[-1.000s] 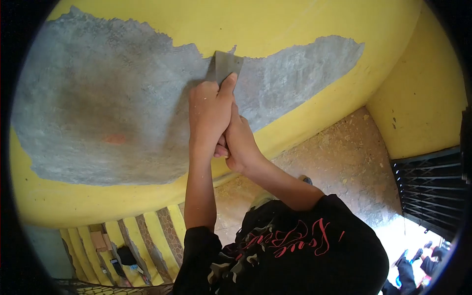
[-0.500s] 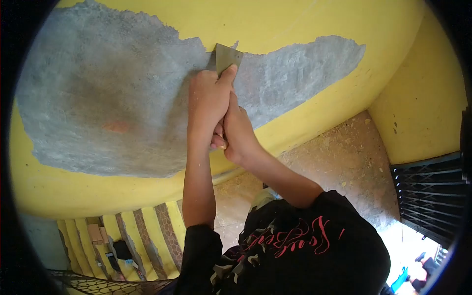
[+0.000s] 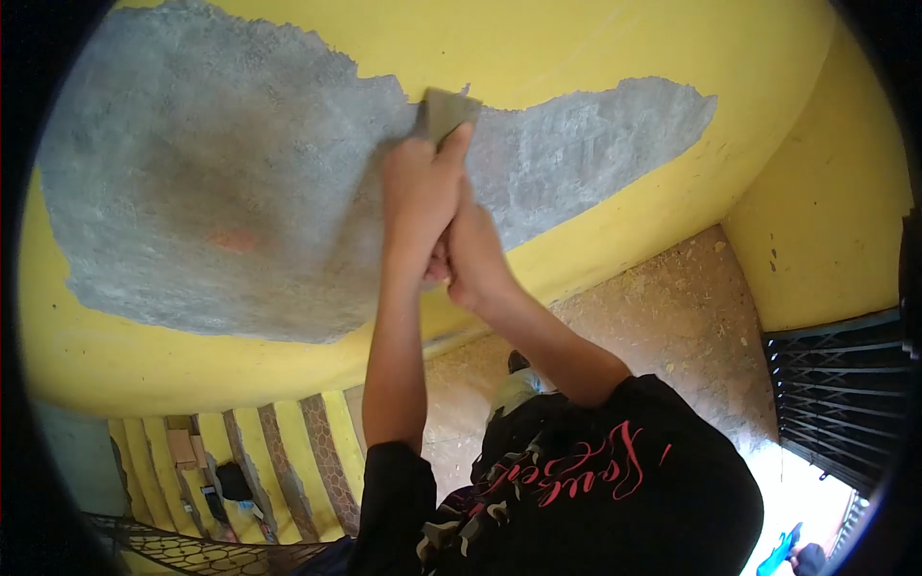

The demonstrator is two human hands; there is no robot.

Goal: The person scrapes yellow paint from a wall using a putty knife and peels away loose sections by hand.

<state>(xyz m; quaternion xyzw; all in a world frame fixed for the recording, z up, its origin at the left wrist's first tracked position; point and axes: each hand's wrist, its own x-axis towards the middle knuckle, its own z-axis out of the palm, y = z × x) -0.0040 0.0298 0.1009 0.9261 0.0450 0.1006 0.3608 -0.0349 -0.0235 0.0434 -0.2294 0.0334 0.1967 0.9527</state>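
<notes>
A flat scraper blade [image 3: 449, 110] lies against the wall where yellow paint [image 3: 538, 48] meets a bare grey patch [image 3: 567, 149]. My left hand [image 3: 418, 187] is closed around the lower part of the scraper, just under the blade, with a thumb raised along it. Below and to the right, my right hand [image 3: 473, 245] is wrapped round the handle end, pressed against the left. The handle itself is hidden by the fingers. Both hands are slightly blurred.
Yellow-edged steps [image 3: 288, 461] at the lower left hold a dark cloth [image 3: 232, 482] and cardboard [image 3: 182, 448]. Paint flakes litter the brown floor [image 3: 672, 298]. A black folding gate [image 3: 840, 384] stands at the right, with part of a person [image 3: 810, 560] beyond it.
Both hands and the scraper have shifted slightly to the right. The blade remains at the paint edge. The person outside the gate shows less and lower in the view.
</notes>
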